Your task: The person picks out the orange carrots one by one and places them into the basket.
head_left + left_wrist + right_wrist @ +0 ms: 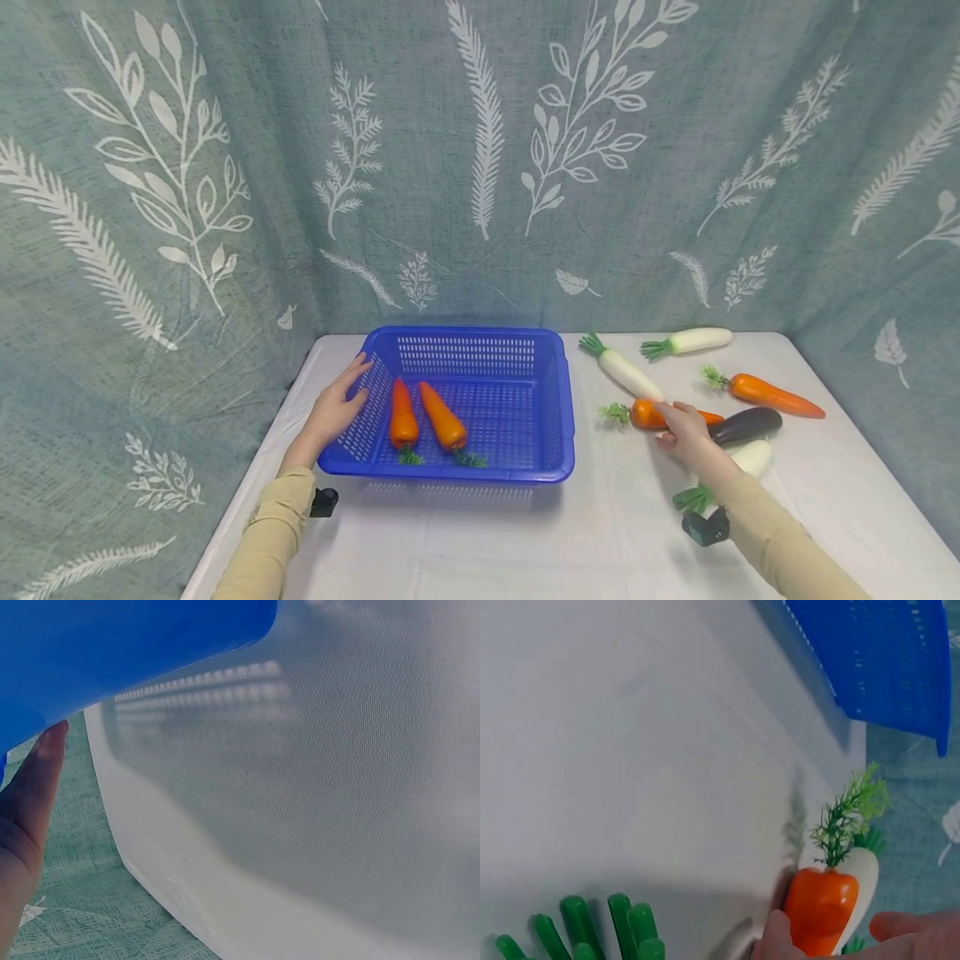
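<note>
My right hand (686, 433) is over an orange carrot (647, 414) with leafy green tops, on the table's right side. In the right wrist view, the thumb (778, 934) lies against one side of this carrot and a finger reaches past its other side. My left hand (333, 417) is at the left rim of a blue plastic basket (450, 473), fingers extended. The left wrist view has one straight finger (51, 750) right at the basket's edge. Two carrots (403, 417) (444, 421) lie inside the basket.
Around the right hand lie a dark eggplant (750, 425), a white radish (752, 458) partly hidden by the hand, and another radish (630, 372). Further back are a third radish (701, 339) and a carrot (780, 395). Patterned green curtains (450, 167) enclose the white table (480, 550).
</note>
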